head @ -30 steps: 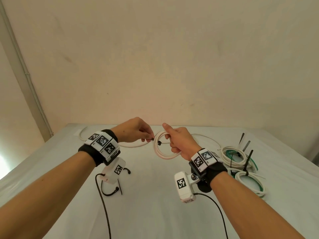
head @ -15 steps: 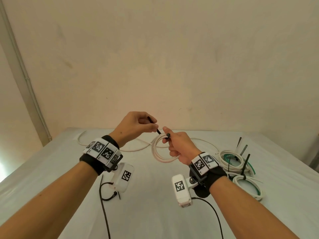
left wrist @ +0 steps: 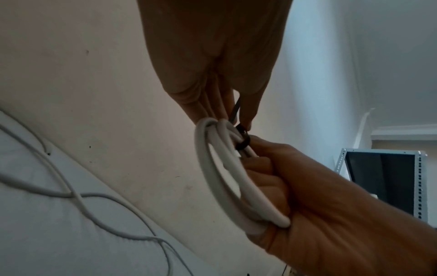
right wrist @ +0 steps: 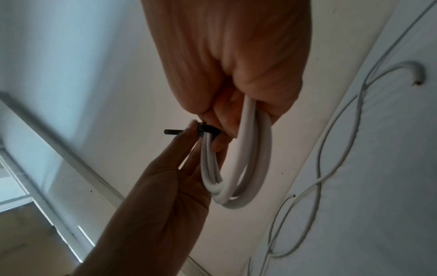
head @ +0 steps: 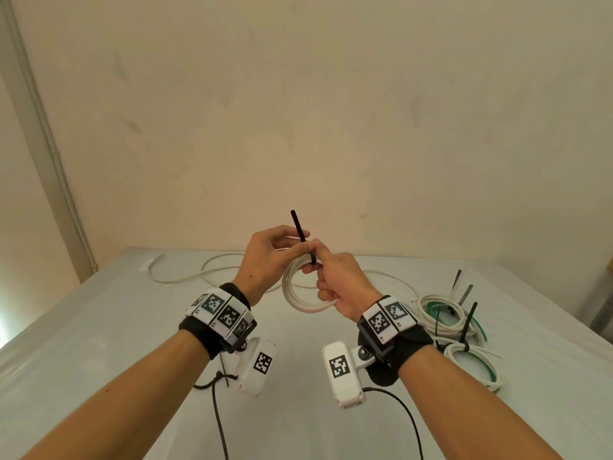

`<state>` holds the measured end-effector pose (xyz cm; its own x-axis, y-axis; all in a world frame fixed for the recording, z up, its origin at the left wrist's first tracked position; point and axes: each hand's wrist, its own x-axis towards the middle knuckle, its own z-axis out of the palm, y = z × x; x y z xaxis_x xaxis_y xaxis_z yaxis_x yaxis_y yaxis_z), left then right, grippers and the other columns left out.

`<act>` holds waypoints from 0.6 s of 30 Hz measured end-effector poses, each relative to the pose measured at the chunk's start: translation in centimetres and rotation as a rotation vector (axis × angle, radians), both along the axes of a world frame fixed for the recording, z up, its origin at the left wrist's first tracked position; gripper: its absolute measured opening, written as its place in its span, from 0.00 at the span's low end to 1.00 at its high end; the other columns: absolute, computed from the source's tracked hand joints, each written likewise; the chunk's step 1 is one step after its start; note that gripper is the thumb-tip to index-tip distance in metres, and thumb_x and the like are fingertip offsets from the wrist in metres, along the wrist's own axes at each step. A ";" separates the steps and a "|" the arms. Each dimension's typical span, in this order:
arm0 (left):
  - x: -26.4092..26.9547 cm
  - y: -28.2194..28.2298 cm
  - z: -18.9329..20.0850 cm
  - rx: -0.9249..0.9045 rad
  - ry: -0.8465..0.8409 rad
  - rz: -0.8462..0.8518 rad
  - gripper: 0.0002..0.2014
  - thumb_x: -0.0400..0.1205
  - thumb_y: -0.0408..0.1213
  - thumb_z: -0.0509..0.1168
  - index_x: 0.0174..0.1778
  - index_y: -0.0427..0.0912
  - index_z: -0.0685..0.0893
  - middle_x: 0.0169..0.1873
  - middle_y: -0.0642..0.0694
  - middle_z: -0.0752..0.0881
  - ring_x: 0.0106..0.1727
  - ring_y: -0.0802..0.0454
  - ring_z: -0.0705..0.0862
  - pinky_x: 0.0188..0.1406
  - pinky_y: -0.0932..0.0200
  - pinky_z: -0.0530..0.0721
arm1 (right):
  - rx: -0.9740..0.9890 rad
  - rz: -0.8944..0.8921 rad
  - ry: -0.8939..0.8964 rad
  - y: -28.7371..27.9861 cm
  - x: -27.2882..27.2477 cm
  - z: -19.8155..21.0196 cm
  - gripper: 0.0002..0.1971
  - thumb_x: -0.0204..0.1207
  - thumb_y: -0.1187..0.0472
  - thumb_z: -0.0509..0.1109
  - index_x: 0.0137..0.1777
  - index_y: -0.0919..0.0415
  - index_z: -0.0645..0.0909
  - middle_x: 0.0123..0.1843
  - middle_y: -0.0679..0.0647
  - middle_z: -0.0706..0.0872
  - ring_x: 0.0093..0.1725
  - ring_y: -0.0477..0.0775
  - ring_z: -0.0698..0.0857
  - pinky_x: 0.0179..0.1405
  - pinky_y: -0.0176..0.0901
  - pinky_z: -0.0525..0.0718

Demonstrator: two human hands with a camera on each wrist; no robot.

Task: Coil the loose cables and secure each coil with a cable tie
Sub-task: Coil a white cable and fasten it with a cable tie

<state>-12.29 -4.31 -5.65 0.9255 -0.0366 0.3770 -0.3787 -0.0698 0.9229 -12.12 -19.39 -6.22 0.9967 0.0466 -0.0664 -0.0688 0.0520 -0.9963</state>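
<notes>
White cable coil [head: 306,295] is gripped in the curled right hand [head: 341,280] for steadiness; the black cable tie [head: 302,234], apparently threaded, is pinched by the left hand [head: 268,257] for tightening.

A table covered with a pale grey-white cloth [head: 132,343] fills the lower part of the head view, its far edge meeting a plain cream wall [head: 298,111] marked with faint smudges. A pale vertical conduit or pipe [head: 49,154] runs down the wall at the left, close to the corner. Bright light shows at the far left edge. In the left wrist view, a grey metal frame with rows of punched holes [left wrist: 418,186] stands at the right, surrounding a dark panel [left wrist: 380,179]. A white ceiling [left wrist: 378,56] with cornice moulding shows above it.
</notes>
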 end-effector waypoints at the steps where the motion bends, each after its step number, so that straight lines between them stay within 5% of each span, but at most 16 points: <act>1: 0.0 0.0 0.1 -0.010 0.011 -0.003 0.11 0.80 0.38 0.79 0.56 0.39 0.92 0.44 0.41 0.95 0.44 0.48 0.94 0.41 0.62 0.86 | -0.016 -0.003 -0.014 0.1 0.0 -0.1 0.27 0.89 0.41 0.63 0.52 0.69 0.86 0.20 0.46 0.68 0.19 0.45 0.60 0.17 0.37 0.61; 6: 0.2 0.4 0.0 -0.043 0.083 -0.036 0.09 0.80 0.32 0.78 0.54 0.35 0.92 0.44 0.36 0.95 0.48 0.39 0.94 0.51 0.47 0.91 | -0.023 0.061 -0.064 0.0 -0.1 -0.5 0.20 0.85 0.40 0.69 0.53 0.60 0.77 0.27 0.48 0.60 0.22 0.47 0.58 0.20 0.39 0.59; 12: 0.0 0.7 0.2 -0.106 0.173 -0.083 0.10 0.80 0.27 0.76 0.56 0.29 0.90 0.44 0.34 0.94 0.43 0.44 0.94 0.41 0.59 0.89 | 0.015 0.106 -0.107 -0.6 -0.5 -0.9 0.20 0.79 0.46 0.79 0.54 0.59 0.74 0.23 0.44 0.68 0.22 0.46 0.60 0.19 0.38 0.62; 18: 0.4 1.3 0.4 -0.162 0.246 -0.108 0.11 0.85 0.33 0.72 0.60 0.31 0.90 0.49 0.32 0.94 0.48 0.38 0.95 0.47 0.56 0.92 | 0.015 0.151 -0.185 -1.6 -0.4 -0.9 0.11 0.81 0.52 0.78 0.54 0.59 0.83 0.24 0.45 0.68 0.23 0.48 0.59 0.21 0.39 0.60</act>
